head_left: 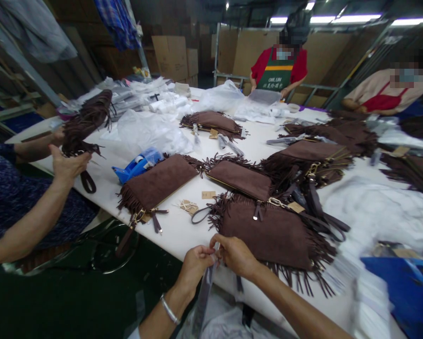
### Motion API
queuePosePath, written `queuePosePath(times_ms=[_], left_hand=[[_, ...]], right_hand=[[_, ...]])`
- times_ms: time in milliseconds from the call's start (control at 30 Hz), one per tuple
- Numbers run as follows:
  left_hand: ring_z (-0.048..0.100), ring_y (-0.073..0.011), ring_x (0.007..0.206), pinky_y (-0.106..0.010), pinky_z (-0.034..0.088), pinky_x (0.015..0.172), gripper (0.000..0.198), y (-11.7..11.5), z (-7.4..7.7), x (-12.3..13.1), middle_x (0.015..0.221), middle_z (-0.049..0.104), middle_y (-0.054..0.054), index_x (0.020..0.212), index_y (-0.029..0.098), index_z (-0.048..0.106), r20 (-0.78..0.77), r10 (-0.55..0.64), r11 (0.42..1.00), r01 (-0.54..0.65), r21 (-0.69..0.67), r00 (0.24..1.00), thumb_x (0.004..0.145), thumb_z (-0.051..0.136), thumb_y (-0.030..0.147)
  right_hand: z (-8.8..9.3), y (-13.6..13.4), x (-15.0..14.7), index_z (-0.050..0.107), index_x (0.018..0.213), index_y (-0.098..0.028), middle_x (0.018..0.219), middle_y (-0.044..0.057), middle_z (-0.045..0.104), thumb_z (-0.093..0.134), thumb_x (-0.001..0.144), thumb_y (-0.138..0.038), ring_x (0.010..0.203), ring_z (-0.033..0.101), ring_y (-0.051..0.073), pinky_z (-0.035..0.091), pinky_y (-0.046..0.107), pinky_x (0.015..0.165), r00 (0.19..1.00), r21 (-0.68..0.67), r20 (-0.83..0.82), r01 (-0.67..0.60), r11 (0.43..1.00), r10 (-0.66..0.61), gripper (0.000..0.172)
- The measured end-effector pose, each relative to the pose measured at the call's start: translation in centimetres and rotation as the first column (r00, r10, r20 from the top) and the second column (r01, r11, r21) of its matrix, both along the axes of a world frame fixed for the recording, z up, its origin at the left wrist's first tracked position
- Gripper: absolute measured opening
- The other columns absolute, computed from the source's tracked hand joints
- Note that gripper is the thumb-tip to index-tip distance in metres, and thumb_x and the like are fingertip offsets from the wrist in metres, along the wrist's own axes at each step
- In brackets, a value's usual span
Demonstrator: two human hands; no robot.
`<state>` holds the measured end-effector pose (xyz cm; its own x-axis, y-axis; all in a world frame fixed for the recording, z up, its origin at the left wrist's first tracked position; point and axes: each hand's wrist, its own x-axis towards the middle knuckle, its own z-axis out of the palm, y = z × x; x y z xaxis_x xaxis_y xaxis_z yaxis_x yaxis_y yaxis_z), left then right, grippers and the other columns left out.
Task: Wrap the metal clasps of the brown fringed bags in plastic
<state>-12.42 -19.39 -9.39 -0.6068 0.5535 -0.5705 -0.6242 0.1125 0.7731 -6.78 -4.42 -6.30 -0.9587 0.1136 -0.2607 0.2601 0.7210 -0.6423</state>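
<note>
At the table's near edge, my left hand (pixel 195 268), with a silver bangle on the wrist, pinches the top of a dark strap wrapped in clear plastic (pixel 203 296). The strap hangs down below the edge. Close beside it, my right hand (pixel 237 256) has its fingertips closed on the same plastic end. Just beyond my right hand lies a brown fringed bag (pixel 264 233), flat on the table. Behind it are a second brown bag (pixel 241 178) and, to the left, a third brown bag (pixel 165 181) with a zip tassel and wrist loop.
A co-worker's hands (pixel 68 162) hold a fringed bag (pixel 87 120) at the left. Two masked people stand across the table (pixel 186 240). Clear plastic bags (pixel 144 132), a blue packet (pixel 137 165), cardboard tags (pixel 208 194) and more fringed bags (pixel 338 132) lie about.
</note>
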Motion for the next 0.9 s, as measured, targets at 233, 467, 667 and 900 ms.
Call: queuePosePath(times_ms=[233,467,667,900], left_hand=[[0.056,-0.0131,0.054,-0.023,0.04,0.054,0.021,0.6,-0.8,0.3,0.06,0.065,-0.004,0.072,0.012,0.063,-0.111,0.057,0.995,-0.066,-0.079,0.992,0.069,0.069,0.032],[0.053,-0.0112,0.051,-0.022,0.038,0.054,0.021,0.9,-0.3,0.7,0.058,0.062,-0.002,0.073,0.013,0.061,-0.109,0.109,0.994,-0.109,0.01,0.988,0.072,0.067,0.034],[0.051,-0.0118,0.052,-0.023,0.037,0.054,0.017,0.9,-0.4,1.0,0.06,0.061,-0.001,0.076,0.015,0.059,-0.202,0.086,0.996,-0.086,0.01,0.976,0.076,0.062,0.032],[0.054,-0.0148,0.065,-0.024,0.04,0.061,0.016,0.6,-1.3,1.5,0.069,0.062,-0.001,0.08,0.017,0.061,-0.517,0.031,0.997,-0.064,-0.046,0.856,0.083,0.054,0.031]], right_hand=[[0.1,-0.6,-0.5,0.055,0.101,-0.018,0.077,0.004,0.068,0.056,0.074,-0.014,0.076,0.063,0.018,0.034,0.023,0.063,0.993,0.121,0.049,0.105,0.987,-0.112,0.028],[-0.1,-0.1,0.0,0.054,0.094,-0.019,0.072,-0.001,0.066,0.051,0.073,-0.009,0.065,0.06,0.012,0.033,0.02,0.058,0.991,-0.054,0.03,0.131,0.99,-0.13,0.024],[0.6,-0.2,-0.2,0.056,0.097,-0.019,0.078,0.001,0.069,0.052,0.07,-0.008,0.069,0.062,0.013,0.033,0.02,0.057,0.991,-0.005,0.073,0.114,0.993,-0.114,0.029],[1.1,-1.1,-0.6,0.058,0.098,-0.02,0.077,0.003,0.069,0.059,0.07,-0.012,0.074,0.064,0.018,0.033,0.022,0.058,0.985,0.125,0.078,0.142,0.982,-0.152,0.029]])
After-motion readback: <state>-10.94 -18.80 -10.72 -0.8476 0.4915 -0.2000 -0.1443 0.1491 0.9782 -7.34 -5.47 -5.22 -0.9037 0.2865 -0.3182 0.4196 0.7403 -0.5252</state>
